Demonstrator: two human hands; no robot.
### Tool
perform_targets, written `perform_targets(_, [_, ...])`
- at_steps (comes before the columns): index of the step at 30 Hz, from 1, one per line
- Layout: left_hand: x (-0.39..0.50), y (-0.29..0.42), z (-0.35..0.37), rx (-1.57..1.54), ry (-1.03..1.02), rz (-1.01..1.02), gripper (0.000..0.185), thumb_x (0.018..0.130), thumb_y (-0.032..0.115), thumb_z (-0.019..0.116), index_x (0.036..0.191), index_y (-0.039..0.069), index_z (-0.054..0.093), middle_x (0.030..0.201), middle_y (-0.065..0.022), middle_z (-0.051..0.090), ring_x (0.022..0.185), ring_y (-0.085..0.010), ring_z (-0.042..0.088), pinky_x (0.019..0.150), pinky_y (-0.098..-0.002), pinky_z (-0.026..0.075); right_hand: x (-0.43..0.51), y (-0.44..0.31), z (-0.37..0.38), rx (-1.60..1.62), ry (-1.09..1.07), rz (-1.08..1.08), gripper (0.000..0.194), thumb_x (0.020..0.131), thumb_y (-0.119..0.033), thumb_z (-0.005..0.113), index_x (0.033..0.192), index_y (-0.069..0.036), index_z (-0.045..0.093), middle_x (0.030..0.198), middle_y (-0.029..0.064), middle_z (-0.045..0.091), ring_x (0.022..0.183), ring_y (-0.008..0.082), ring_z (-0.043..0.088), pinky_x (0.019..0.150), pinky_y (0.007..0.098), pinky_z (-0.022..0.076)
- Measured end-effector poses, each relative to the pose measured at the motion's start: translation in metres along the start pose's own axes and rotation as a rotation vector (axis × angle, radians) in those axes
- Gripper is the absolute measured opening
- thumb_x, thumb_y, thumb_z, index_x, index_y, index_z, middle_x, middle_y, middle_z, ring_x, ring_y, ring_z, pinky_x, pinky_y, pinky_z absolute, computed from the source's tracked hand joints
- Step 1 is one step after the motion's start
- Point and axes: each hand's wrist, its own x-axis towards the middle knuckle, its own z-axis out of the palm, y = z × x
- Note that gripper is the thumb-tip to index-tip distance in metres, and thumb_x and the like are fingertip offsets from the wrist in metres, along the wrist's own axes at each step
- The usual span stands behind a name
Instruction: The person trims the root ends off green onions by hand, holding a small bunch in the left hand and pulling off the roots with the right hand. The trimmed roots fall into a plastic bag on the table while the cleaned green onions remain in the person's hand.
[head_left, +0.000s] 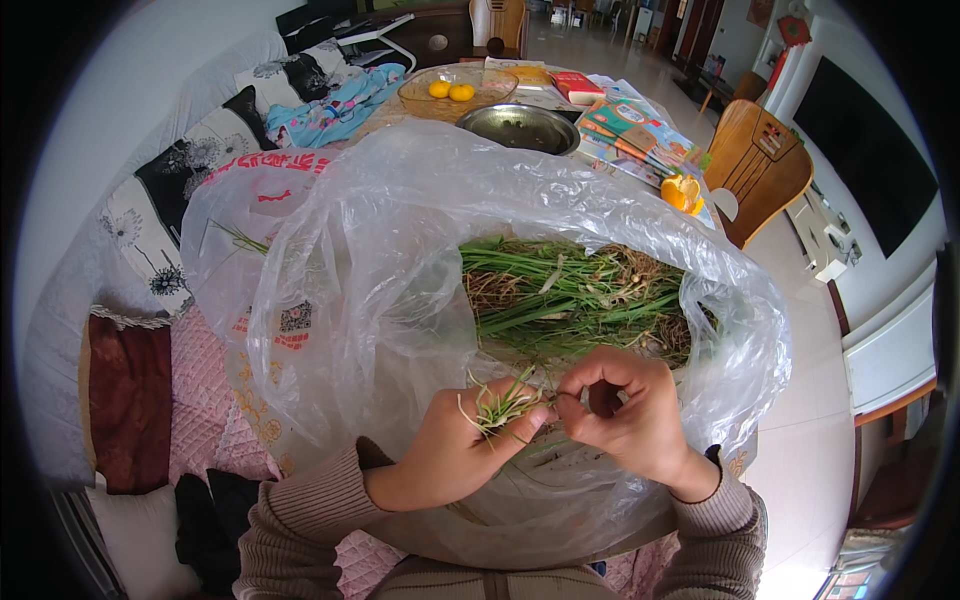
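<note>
My left hand (469, 442) is closed around a small bunch of thin green stalks with pale ends (504, 409). Just to its right, my right hand (622, 416) pinches something thin at the bunch's edge between thumb and forefinger; what it is cannot be made out. Beyond both hands, a heap of green leafy plants with brown roots (562, 292) lies in a large clear plastic bag (375, 217) spread over the table. A few green stalks (247, 240) lie at the left on a plastic bag with red print (225, 187). Loose bits of plant lie on the plastic below my hands.
Across the table stand a metal basin (517, 129) and a glass bowl (420, 94) with two orange fruits. Books (630, 135) and an orange peel (681, 195) are at the back right. A wooden chair (761, 161) stands right, a sofa with cushions (210, 139) left.
</note>
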Motion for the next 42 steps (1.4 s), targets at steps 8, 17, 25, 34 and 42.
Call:
perform_targets(8, [0.001,-0.002,-0.001,-0.084,-0.045,0.025,0.015,0.091,0.014,0.055,0.093,0.0,0.058,0.081,-0.0057,0.065,0.075,-0.0094,0.058,0.069,-0.0245,0.045,0.003,0.005,-0.004,0.17,0.029,0.084,0.01,0.07,0.0,0.07,0.074,-0.004,0.062,0.063,-0.0064,0.057,0.05,-0.003,0.037,0.044,0.0166,0.0289])
perform_targets(17, [0.004,-0.005,-0.003,-0.173,-0.055,-0.057,0.02,0.094,0.019,0.051,0.091,0.001,0.059,0.065,0.003,0.05,0.058,-0.0039,0.044,0.054,-0.0204,0.035,0.006,-0.003,-0.033,-0.183,-0.281,0.135,0.003,0.076,-0.003,0.065,0.078,-0.001,0.063,0.066,0.0003,0.06,0.055,0.0028,0.051,0.048,0.0196,0.0381])
perform_targets(25, [0.006,-0.005,-0.004,-0.275,-0.077,-0.164,0.025,0.095,0.024,0.048,0.087,0.003,0.058,0.056,0.0068,0.037,0.049,-0.0017,0.031,0.046,-0.0197,0.025,0.003,0.001,-0.027,-0.012,-0.197,0.206,0.012,0.08,-0.011,0.069,0.086,0.0,0.066,0.068,0.0066,0.064,0.06,0.0077,0.061,0.051,0.0217,0.0461])
perform_targets(34, [0.004,-0.005,-0.004,-0.181,-0.068,-0.178,0.019,0.093,0.019,0.052,0.09,0.001,0.061,0.075,-0.0051,0.058,0.068,-0.0092,0.048,0.062,-0.0257,0.041,0.002,-0.005,-0.01,-0.064,-0.158,-0.024,0.01,0.076,-0.001,0.07,0.085,0.002,0.065,0.074,0.006,0.065,0.067,0.0084,0.061,0.058,0.0215,0.0488])
perform_targets(42, [0.006,-0.008,-0.001,-0.191,-0.103,-0.075,0.022,0.095,0.02,0.049,0.089,0.002,0.06,0.066,-0.0029,0.053,0.062,-0.0101,0.046,0.058,-0.0269,0.039,0.001,0.0,-0.008,-0.076,-0.128,-0.099,0.008,0.072,0.004,0.066,0.079,0.001,0.064,0.071,0.0048,0.063,0.064,0.009,0.061,0.058,0.0216,0.0501])
